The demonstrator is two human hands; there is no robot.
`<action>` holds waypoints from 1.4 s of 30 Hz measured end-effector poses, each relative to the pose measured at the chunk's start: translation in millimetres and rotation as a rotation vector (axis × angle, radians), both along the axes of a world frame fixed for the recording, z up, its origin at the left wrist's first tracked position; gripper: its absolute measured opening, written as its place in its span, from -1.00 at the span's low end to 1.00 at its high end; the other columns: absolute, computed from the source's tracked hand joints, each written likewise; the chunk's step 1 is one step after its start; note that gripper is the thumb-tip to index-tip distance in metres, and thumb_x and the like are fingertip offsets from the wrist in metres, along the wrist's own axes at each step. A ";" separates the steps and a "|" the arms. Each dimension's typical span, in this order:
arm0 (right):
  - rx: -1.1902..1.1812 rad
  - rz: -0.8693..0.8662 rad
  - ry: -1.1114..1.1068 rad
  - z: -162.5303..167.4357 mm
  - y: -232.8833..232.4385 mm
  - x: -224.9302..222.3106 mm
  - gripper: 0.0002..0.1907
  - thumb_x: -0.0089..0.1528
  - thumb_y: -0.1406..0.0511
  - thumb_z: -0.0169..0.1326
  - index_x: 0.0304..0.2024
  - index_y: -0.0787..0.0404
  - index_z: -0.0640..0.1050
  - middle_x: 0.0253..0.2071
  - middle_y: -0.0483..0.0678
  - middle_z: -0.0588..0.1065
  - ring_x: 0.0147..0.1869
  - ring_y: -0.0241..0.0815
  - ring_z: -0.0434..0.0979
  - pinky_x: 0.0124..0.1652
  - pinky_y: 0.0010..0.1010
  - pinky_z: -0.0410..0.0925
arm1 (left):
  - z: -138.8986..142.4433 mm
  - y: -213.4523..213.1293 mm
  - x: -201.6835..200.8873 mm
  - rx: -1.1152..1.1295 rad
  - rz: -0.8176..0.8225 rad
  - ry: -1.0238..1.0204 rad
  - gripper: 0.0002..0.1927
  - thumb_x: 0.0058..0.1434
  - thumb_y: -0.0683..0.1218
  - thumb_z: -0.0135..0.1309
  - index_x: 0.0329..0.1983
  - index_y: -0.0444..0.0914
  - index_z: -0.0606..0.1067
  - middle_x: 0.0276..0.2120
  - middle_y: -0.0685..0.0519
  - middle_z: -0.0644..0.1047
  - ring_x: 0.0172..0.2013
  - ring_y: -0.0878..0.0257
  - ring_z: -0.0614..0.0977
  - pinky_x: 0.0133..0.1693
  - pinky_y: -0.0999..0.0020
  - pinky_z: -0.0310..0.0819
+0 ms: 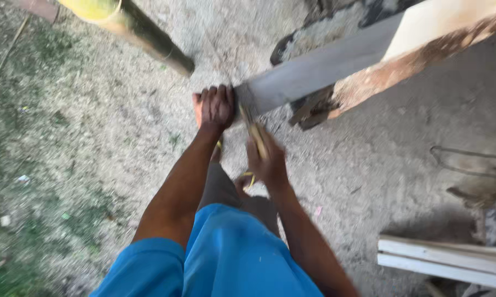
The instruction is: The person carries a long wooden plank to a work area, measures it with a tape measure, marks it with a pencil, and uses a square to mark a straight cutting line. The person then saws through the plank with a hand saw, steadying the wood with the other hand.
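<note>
- Long grey plank (319, 69), slanting up from the sandy ground (94, 137); probably heavy, stiff, rough-edged.
- Left hand (217, 105) clamped over plank's near end.
- Right hand (267, 159) just below that end, closed on a thin yellowish stick (256, 135).
- Best gripped at that end, by both edges.

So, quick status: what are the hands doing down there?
Left hand gripping end of grey plank. Right hand closed on a thin yellowish stick beside it, too blurred to identify. Bamboo pole lies nearby, apart.
</note>
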State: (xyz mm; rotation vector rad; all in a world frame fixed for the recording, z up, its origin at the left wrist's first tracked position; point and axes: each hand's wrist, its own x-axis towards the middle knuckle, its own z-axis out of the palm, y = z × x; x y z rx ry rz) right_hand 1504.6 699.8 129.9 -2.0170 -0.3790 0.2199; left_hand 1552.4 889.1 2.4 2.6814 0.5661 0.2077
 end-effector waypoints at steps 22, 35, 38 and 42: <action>-0.452 0.130 -0.061 93.0 -116.4 -100.7 -0.62 0.19 0.43 0.14 0.08 0.30 0.60 0.10 0.22 0.60 -0.26 -0.13 0.73 -0.45 -0.39 0.52 | -3.0 0.6 6.8 -0.007 0.052 0.061 -0.64 0.46 0.11 -0.23 -0.30 -0.13 0.49 -0.42 -0.02 0.51 -0.28 0.05 0.55 -0.06 0.00 0.20; -0.236 -0.012 0.178 132.4 -120.6 -113.4 -0.49 0.25 0.43 0.06 0.27 0.42 0.42 0.03 0.21 0.63 -0.12 -0.12 0.77 -0.24 -0.43 0.57 | 1.9 1.5 7.5 0.006 0.026 0.094 -0.56 0.48 0.14 -0.33 -0.26 -0.15 0.51 -0.30 -0.05 0.56 -0.17 0.00 0.55 0.01 -0.04 0.18; -0.205 0.003 0.095 103.7 -107.4 -100.8 -0.47 0.24 0.41 0.08 0.28 0.40 0.40 0.02 0.19 0.63 -0.25 -0.19 0.77 -0.36 -0.48 0.57 | 4.4 -1.7 7.5 -0.086 0.045 0.202 -0.56 0.47 0.13 -0.31 -0.25 -0.17 0.51 -0.36 -0.08 0.54 -0.20 0.01 0.55 -0.01 -0.04 0.17; 0.010 0.002 0.088 -35.6 -6.5 3.4 -0.60 0.30 0.37 0.13 0.17 0.42 0.47 -0.24 0.17 0.63 -0.28 0.07 0.73 -0.29 -0.34 0.54 | 3.5 -1.1 2.1 -0.040 0.025 0.180 -0.59 0.50 0.11 -0.29 -0.23 -0.17 0.50 -0.34 -0.07 0.54 -0.20 -0.01 0.55 0.02 -0.04 0.22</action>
